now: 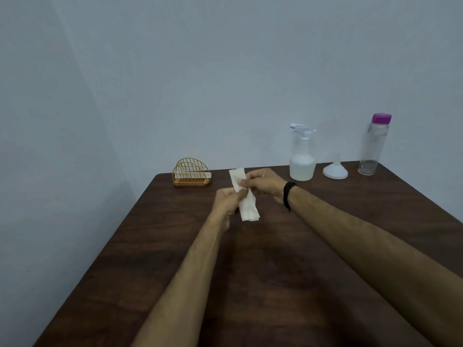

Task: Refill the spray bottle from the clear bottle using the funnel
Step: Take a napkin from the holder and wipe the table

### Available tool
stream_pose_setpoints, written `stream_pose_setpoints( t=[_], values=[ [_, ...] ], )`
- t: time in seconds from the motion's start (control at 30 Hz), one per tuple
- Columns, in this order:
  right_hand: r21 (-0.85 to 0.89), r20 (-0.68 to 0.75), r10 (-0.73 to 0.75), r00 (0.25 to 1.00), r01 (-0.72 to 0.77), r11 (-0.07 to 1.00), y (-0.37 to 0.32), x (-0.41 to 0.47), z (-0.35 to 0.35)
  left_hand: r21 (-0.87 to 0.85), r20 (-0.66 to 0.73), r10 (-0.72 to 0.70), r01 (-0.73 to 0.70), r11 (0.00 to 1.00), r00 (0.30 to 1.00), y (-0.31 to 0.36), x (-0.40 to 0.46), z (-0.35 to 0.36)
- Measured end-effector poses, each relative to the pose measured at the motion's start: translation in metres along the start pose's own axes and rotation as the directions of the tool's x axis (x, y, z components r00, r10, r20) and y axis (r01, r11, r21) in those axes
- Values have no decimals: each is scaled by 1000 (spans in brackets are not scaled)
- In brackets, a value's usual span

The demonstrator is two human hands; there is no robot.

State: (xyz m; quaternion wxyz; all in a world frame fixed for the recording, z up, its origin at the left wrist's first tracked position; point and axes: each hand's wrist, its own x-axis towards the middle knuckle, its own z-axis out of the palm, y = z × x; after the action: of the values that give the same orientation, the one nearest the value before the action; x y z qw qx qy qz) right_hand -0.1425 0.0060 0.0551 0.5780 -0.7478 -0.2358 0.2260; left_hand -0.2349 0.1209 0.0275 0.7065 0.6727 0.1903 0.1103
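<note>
A white spray bottle point(302, 161) with its trigger head on stands at the back of the dark wooden table point(250, 271). To its right a white funnel point(335, 169) rests upside down, spout up. Further right stands a tall clear bottle point(372, 149) with a purple cap, nearly empty. Over the table's middle, both hands grip a folded white paper napkin point(246, 199): my left hand point(229, 200) pinches its lower part, my right hand point(263, 184) its upper part. Both hands are well left of the bottles.
A gold wire napkin holder point(191, 172) with napkins in it stands at the back left of the table. A pale wall runs behind and to the left. The table's left edge slants toward the near corner. A black band circles my right wrist.
</note>
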Motion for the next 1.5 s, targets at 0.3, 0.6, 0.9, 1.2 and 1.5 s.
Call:
stream_pose_setpoints(
  t=[0.3,0.6,0.9,1.2,1.5],
  values=[
    [-450,-358,-240,902,59,891,4,-22,-40,599,-86,229,-133,790,970,-16,-7,-20],
    [-983,-166,-320,933,-130,129,64,-57,-56,971,115,138,-141,192,984,-73,-5,-48],
    [-886,-191,-184,964,-88,455,80,-40,-21,970,108,157,-139,200,982,-76,-3,-46],
    [-701,199,-246,949,313,641,74,-46,15,967,104,170,-140,213,980,-76,-4,-47],
    [-501,-234,-215,948,72,862,55,-28,-36,967,90,172,-127,222,981,-76,-6,-47]
  ],
)
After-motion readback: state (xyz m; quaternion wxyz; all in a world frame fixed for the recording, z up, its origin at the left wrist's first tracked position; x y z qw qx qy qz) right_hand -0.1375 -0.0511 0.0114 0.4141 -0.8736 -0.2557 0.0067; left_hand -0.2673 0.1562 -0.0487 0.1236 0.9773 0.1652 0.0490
